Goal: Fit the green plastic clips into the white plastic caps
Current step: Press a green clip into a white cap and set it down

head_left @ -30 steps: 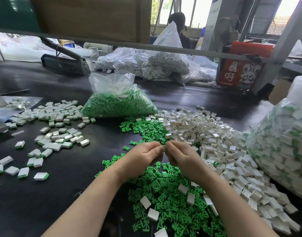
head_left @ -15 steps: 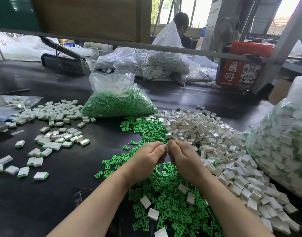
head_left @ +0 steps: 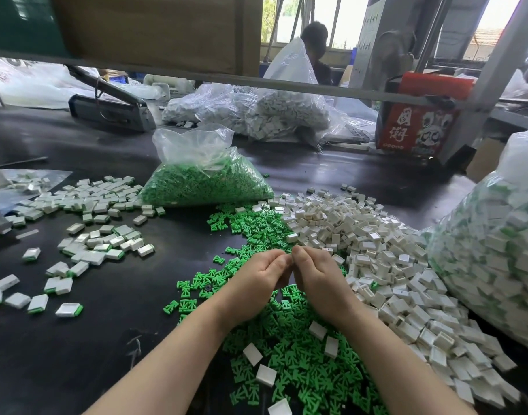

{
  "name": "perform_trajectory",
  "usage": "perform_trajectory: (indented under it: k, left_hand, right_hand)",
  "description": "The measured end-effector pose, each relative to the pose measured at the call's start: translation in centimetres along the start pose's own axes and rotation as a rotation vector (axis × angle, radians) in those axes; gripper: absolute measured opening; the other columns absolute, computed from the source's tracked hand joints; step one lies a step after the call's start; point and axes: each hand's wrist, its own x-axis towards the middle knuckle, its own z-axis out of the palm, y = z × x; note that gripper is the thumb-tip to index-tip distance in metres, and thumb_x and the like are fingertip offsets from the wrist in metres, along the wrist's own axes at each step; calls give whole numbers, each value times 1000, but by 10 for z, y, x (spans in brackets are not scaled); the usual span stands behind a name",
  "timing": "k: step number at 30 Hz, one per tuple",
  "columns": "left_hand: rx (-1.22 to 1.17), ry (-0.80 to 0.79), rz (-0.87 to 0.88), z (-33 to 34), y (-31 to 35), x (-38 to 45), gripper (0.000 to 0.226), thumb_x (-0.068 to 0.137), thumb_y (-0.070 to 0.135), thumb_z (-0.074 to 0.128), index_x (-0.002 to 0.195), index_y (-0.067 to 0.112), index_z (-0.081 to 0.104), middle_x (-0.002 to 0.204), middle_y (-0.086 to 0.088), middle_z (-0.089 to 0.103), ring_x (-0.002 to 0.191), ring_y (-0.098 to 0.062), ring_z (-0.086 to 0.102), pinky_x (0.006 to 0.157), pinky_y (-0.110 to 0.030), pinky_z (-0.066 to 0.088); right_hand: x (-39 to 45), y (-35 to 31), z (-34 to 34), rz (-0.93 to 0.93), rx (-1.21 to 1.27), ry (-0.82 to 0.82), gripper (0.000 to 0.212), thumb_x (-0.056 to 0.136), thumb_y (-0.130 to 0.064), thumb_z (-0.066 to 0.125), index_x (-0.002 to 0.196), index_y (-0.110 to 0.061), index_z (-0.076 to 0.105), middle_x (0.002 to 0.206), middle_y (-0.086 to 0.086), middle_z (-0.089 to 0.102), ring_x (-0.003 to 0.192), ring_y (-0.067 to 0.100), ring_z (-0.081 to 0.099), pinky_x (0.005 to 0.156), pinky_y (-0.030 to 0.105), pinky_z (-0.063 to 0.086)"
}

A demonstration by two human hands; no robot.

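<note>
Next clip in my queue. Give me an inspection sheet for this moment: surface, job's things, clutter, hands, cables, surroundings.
Surface: dark worktable, mostly covered with parts.
Job's things: loose green clips in front of the person; pile of white caps to the right; assembled caps scattered left.
Clutter: bag of green clips at centre; bag of white parts behind it; large bag of assembled pieces far right.
Hands: left hand and right hand meet fingertip to fingertip above the clips, fingers curled; whatever they pinch is hidden.
Cables: nothing seen.
Surroundings: red printed box, grey machine, another person seated beyond the bench by windows.
</note>
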Motion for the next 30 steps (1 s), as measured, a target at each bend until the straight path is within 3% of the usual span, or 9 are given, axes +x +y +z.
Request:
perform_trajectory:
  k: [3,5,7,10,14,18,21,23,30]
  left_hand:
    - [13,9,-4,-2,1,1,41,101,30,40,90,-8,51,56,19,43,54,-2,36,54,-14,33]
    - [20,16,1,-3,4,2,41,94,37,41,82,-1,50,55,18,43,53,-3,35,54,-17,32]
    - [14,34,0,-5,3,3,33,92,38,41,73,12,48,57,15,43,55,-8,35,57,-25,31]
    - [-38,61,-25,-10,1,3,29,92,40,43,75,16,48,64,9,43,61,-12,36,64,-31,31]
    - [-115,47,-55,-10,-2,2,27,91,41,46,79,17,50,66,10,43,64,-10,39,69,-29,34]
    - [-177,54,-76,-10,-2,1,27,88,41,49,84,16,55,69,9,47,71,-10,44,72,-24,41]
    - [-200,46,-83,-10,0,0,24,88,39,49,74,26,63,65,14,51,67,-6,49,70,-18,45]
    - [-216,62,-98,-11,2,-1,27,87,38,49,69,31,68,63,16,52,66,-5,50,73,-21,44]
    - [-193,-23,-48,-13,7,-2,27,91,31,45,66,23,43,63,9,36,59,-10,31,58,-22,28]
  right_hand:
    - [0,-4,-1,-7,-117,37,39,104,-28,39,69,-16,52,58,-7,52,56,11,46,59,41,40]
    - [0,-8,-2,-32,-106,76,33,103,-26,44,76,-11,56,60,-5,52,56,14,46,57,42,39]
    - [2,-10,-3,-38,9,144,27,101,-21,50,80,-8,63,56,-7,53,53,8,43,52,34,37]
    - [3,-11,-9,46,342,217,21,99,-12,52,90,-6,71,52,-9,49,48,5,39,47,20,32]
    - [3,-12,-11,150,641,138,24,97,-2,48,91,-2,71,59,0,53,54,10,42,50,19,33]
    - [1,-15,-12,112,600,58,19,99,-3,47,101,-5,65,64,1,56,62,13,48,58,24,40]
    - [1,-14,-13,75,579,5,11,99,0,46,106,1,54,65,0,55,62,10,52,61,19,47]
    - [0,-14,-14,48,547,-22,7,98,1,47,102,4,52,64,-1,53,58,7,50,58,16,45]
    - [1,-12,-16,-17,464,-105,5,98,2,47,95,4,49,59,-8,50,55,5,45,56,15,40]
